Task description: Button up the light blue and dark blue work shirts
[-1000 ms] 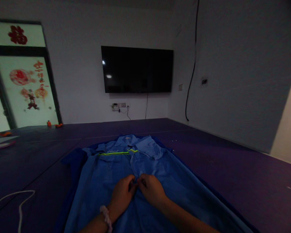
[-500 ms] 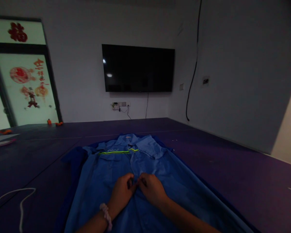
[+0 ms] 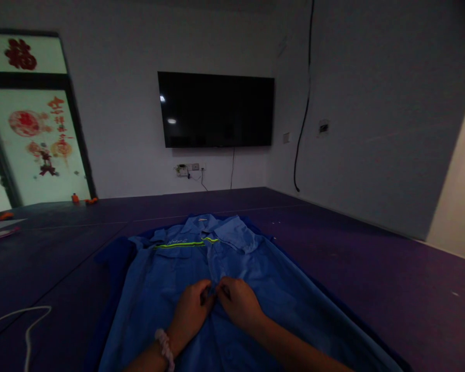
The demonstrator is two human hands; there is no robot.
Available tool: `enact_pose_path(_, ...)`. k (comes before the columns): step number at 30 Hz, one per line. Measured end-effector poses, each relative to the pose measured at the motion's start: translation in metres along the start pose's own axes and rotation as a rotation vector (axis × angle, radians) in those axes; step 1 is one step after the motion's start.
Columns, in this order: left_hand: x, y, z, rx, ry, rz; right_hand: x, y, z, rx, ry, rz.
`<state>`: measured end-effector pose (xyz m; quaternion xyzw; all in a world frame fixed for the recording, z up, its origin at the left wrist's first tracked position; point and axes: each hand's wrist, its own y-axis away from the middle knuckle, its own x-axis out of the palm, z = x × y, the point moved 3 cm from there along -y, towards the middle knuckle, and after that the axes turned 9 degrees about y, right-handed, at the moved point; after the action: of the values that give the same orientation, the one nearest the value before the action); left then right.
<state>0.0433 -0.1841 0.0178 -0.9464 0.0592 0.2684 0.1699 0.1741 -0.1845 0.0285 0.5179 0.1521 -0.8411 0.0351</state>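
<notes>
A blue work shirt (image 3: 163, 294) with a yellow-green stripe across the chest lies spread out in front of me, its collar at the far end. Darker blue cloth (image 3: 114, 261) shows under its edges. My left hand (image 3: 194, 307), with a pale scrunchie (image 3: 164, 347) at the wrist, pinches the shirt's front edge at the centre line. Right beside it my right hand (image 3: 238, 302) is closed in a pinch on the same front opening. The fingertips nearly meet, and they hide whatever small part lies between them.
The shirt rests on a purple surface (image 3: 352, 258). A white cable (image 3: 28, 330) curves at the lower left. Small orange objects (image 3: 75, 198) stand near the door at the back left. A black television (image 3: 217, 111) hangs on the far wall, and a dark cable (image 3: 303, 129) dangles at the right.
The view has shifted slightly. Both hands stay at the shirt's front opening, and their fingertips have shifted only a little.
</notes>
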Motion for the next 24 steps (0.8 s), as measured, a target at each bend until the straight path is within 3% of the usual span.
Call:
enact_pose_path(15, 0.0, -0.004, 0.012, -0.014, 0.031, 0.006, 0.001, 0.0, 0.002, -0.028, 0.011, -0.004)
enact_pose_path(24, -0.002, -0.001, 0.003, -0.001, 0.008, 0.023, 0.002, 0.0, 0.002, -0.021, 0.038, -0.004)
